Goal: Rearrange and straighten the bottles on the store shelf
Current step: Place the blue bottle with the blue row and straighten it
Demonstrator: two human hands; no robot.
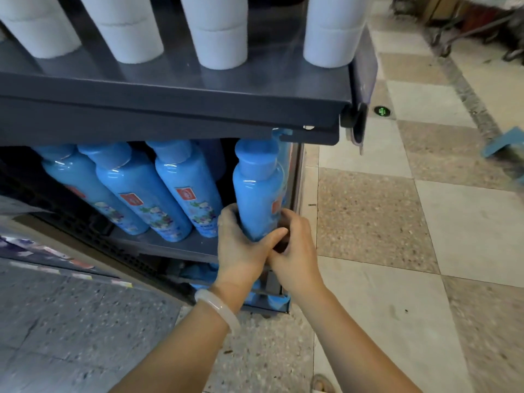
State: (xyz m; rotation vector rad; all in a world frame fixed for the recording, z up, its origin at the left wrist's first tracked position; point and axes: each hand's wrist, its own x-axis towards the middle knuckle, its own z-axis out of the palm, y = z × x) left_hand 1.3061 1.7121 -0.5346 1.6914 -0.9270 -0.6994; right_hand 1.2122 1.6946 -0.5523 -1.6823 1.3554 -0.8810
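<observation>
A blue bottle with a blue cap stands at the right end of the dark grey shelf. My left hand wraps round its base from the left, thumb across the front. From the right, my right hand grips the same base, its fingers curled behind the bottle. Three more blue bottles with flowered labels stand in a row to the left. A gap separates them from the held bottle. Another blue bottle shows behind the held one.
The upper shelf juts out above the bottles and carries white cylindrical packs. A lower shelf holds more blue items. Tiled floor spreads to the right, with cart wheels at the far top right.
</observation>
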